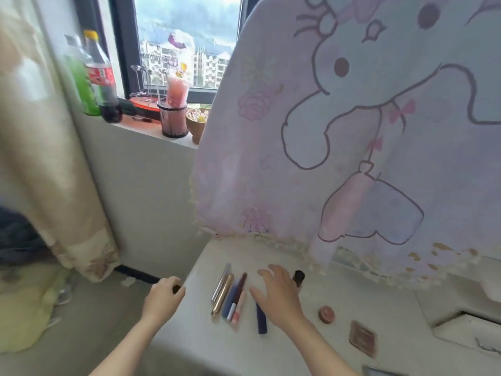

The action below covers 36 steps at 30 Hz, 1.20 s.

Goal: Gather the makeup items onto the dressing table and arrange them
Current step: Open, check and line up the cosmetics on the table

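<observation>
both hands point(279, 294) over white dressing table point(298, 346); cartoon cloth point(352, 131) behind.

A small dark item point(177, 289) is mostly hidden inside the closed left hand point(164, 297). The navy stick point(261, 318) is partly covered by the right hand point(279, 295). Nearer than both hands, the counter point(217, 348) is cut off by the bottom edge.

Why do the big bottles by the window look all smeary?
In the head view, the green plastic bottle and dark cola bottle are streaked by motion blur near the frame's edge; the wide lens bends the beige curtain; daylight from the window brightens the white dressing table.
</observation>
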{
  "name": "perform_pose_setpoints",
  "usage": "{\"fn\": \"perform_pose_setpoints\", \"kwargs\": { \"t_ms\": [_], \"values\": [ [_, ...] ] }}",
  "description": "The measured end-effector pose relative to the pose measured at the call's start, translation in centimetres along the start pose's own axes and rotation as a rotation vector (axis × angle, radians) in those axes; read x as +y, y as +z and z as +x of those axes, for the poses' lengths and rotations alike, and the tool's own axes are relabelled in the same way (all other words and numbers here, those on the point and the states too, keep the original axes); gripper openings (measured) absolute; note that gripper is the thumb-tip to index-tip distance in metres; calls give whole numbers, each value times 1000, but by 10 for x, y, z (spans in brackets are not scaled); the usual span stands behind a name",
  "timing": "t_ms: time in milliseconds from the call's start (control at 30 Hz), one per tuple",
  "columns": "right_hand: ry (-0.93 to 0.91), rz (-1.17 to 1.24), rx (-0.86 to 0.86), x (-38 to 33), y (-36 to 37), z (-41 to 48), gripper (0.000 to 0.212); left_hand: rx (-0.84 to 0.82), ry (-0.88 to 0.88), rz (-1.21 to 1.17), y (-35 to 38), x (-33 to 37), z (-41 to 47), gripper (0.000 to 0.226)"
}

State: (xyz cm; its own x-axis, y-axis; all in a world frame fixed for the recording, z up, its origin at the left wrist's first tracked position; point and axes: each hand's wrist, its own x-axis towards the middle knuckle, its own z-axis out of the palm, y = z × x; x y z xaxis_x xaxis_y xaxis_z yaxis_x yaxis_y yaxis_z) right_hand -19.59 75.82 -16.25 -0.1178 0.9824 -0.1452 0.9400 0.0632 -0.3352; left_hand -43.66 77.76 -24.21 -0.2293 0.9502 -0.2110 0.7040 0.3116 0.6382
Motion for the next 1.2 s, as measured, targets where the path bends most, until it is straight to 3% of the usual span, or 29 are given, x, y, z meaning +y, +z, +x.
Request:
{"fn": "perform_pose_setpoints", "kwargs": {
  "t_ms": [67,300,633,733,833,1033,1133,1200],
  "values": [
    [28,2,-2,-12,8,14,49,-60,16,19,-4,-1,14,20],
    [137,7,-143,-25,45,22,47,-229,13,42,19,-7,23,35],
    [262,306,-11,-12,59,27,44,-247,-3,130,55,30,44,40],
    [249,334,3,-2,57,36,43,-256,-49,176,60,39,50,32],
    [242,395,12,3,58,40,41,-277,-78,235,63,38,50,4],
    [231,451,19,13,42,62,38,-178,-103,138,55,47,54,11],
    [200,562,-1,1,22,78,37,-48,56,52,31,51,47,11],
    [156,691,-57,-17,2,90,34,94,252,65,13,53,39,6]
  ]
}}
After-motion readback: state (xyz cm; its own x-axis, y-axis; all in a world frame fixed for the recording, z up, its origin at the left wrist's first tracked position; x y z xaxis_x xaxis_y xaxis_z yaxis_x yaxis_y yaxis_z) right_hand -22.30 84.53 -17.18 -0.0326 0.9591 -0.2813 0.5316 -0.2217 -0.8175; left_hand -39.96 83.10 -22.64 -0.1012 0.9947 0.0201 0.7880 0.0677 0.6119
